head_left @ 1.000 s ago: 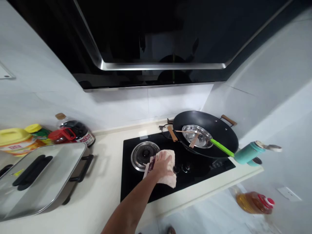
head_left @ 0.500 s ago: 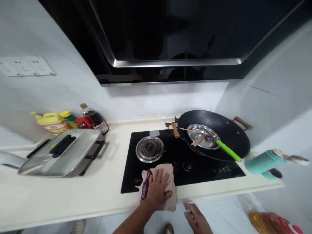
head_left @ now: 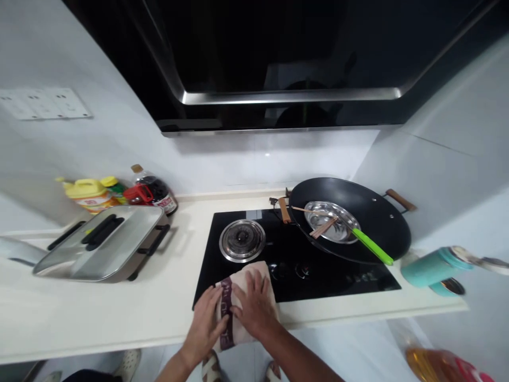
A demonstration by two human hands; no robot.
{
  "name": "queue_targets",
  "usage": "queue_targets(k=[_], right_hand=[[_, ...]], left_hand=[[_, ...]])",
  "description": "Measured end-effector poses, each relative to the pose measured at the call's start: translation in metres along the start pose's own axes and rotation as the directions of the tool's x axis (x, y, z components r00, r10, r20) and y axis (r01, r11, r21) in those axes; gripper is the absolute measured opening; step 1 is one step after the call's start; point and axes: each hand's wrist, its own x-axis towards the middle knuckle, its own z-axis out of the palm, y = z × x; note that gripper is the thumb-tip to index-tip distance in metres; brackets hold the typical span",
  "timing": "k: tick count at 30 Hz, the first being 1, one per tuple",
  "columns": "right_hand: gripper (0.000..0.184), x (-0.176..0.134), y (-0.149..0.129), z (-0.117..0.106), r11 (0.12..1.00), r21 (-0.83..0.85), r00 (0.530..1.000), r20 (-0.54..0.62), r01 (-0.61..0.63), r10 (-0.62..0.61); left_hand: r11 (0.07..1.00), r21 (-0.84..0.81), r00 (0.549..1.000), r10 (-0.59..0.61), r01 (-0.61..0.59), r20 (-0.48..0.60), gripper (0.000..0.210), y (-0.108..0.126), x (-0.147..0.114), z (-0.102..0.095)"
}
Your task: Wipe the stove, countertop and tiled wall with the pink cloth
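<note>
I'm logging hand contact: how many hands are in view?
2, both on the cloth: the left hand near its purple band, the right hand on its paler part.

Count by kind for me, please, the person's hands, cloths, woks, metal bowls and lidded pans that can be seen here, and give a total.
Cloth: 1
Hands: 2, left hand and right hand, both on the cloth
Wok: 1
Metal bowl: 1, inside the wok
Lidded pan: 1
Total: 6
</note>
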Motion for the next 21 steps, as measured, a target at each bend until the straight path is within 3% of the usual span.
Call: queue_targets(k=[5,7,10,13,15,21], right_hand=[[0.049,-0.026,0.026,-0.015,0.999,-0.012,0.998,0.052,0.042,-0.041],[0.045,-0.056,0.054,-0.017,0.998,-0.055,1.0,0.015,-0.019,0.02],[0.044,-0.106,0.11,-0.026,0.967,-0.154,0.976,-0.111,-0.203,0.187],[0.045,-0.139,0.17,-0.048,0.878,-0.223,0.894,-0.259,-0.424,0.366],[0.046,-0.146,0.201,-0.066,0.812,-0.244,0.834,-0.319,-0.531,0.449],[0.048,-0.111,0.246,-0.101,0.636,-0.24,0.669,-0.417,-0.734,0.615]], left_hand=[[0.973,0.128,0.963,-0.161,0.191,-0.215,0.049,-0.048,0.005,-0.023],[0.941,0.171,0.936,-0.245,0.292,-0.252,0.048,-0.062,0.003,-0.029],[0.899,0.217,0.913,-0.327,0.38,-0.244,0.049,-0.077,-0.006,-0.032],[0.864,0.237,0.89,-0.394,0.444,-0.232,0.052,-0.08,-0.014,-0.031],[0.845,0.242,0.876,-0.432,0.477,-0.215,0.052,-0.077,-0.014,-0.029],[0.799,0.27,0.843,-0.5,0.537,-0.199,0.051,-0.07,-0.008,-0.028]])
